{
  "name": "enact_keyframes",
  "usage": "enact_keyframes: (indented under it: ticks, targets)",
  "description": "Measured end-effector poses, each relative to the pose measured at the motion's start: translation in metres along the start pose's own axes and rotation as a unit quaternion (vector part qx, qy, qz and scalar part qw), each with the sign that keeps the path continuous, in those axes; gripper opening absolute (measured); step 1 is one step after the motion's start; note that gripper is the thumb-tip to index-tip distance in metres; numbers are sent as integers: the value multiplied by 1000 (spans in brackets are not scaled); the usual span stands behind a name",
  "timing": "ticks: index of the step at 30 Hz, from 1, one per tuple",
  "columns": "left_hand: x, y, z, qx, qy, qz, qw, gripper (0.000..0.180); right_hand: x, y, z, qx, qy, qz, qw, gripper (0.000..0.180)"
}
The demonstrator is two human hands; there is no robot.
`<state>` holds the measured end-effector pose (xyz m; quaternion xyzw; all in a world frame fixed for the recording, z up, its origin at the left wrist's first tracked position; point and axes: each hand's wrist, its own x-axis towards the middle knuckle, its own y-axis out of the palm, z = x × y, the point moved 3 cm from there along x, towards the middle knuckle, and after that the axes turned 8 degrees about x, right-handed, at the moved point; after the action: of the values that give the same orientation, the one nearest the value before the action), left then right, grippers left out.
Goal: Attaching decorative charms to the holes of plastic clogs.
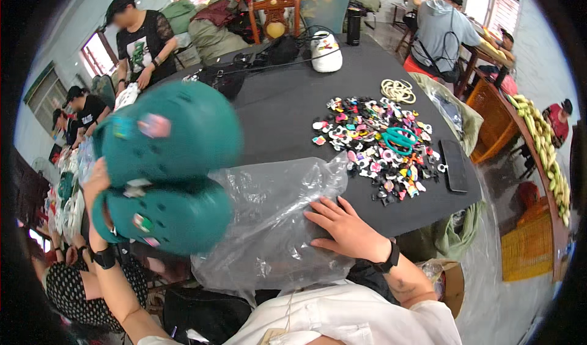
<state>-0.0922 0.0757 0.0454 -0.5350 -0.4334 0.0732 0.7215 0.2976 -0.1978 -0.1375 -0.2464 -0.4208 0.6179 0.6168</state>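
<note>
In my left hand (96,181) I hold a pair of dark green clogs (177,143) raised over the table's left side. The hand closes on their heel end, with its fingers partly hidden behind them. Colourful shoe charms sit on both clogs, and the pair is smeared by motion. A clear plastic bag (275,216) lies flat and wrinkled at the near edge. On its right part rests my right hand (336,224), palm down with the fingers apart. Right of that hand spreads a pile of small colourful charms (373,143), with teal-handled scissors (400,140) on top.
On the black table (275,125), cream rubber bands (398,91) lie beyond the pile and a black phone-like slab (453,166) to its right. A white clog (326,53) and a black bottle (353,27) stand at the far side. A person (143,45) stands at the far left.
</note>
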Motion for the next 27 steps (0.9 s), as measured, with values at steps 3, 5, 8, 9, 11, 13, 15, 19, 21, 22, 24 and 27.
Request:
enact_keyframes:
  ticks: [3, 5, 8, 9, 11, 13, 15, 19, 21, 22, 24, 27]
  targets:
    - [56, 20, -119, -105, 419, 3, 902, 24, -4, -11, -9, -18, 4, -7, 1000, 53]
    - [60, 34, -175, -91, 426, 142, 889, 31, -16, -30, -17, -33, 45, -35, 998, 49]
    - [75, 61, -232, -170, 512, 183, 822, 34, -48, -58, -25, 23, 112, -116, 987, 36]
    - [78, 73, -245, -176, 534, 188, 805, 35, -59, -65, -28, 40, 128, -152, 979, 31]
    - [90, 95, -257, -216, 517, 226, 797, 26, -78, -75, -36, 77, 160, -219, 959, 23]
    - [99, 117, -263, -204, 521, 230, 796, 27, -96, -79, -39, 77, 184, -251, 947, 22]
    - [105, 133, -264, -223, 477, 210, 824, 27, -106, -79, -40, 62, 188, -265, 944, 23]
    - [118, 142, -242, -240, 269, 194, 912, 29, -107, -84, -40, 50, 176, -247, 951, 24]
    - [118, 134, -230, -287, 230, 174, 913, 22, -101, -92, -43, 22, 169, -201, 965, 25]
    - [114, 133, -223, -299, 196, 266, 895, 23, -96, -98, -45, 14, 162, -188, 969, 25]
    - [104, 129, -219, -282, 215, 365, 861, 29, -81, -112, -57, -31, 139, -143, 979, 28]
    - [88, 128, -228, -332, 322, 440, 770, 33, -55, -123, -77, -85, 119, -79, 986, 39]
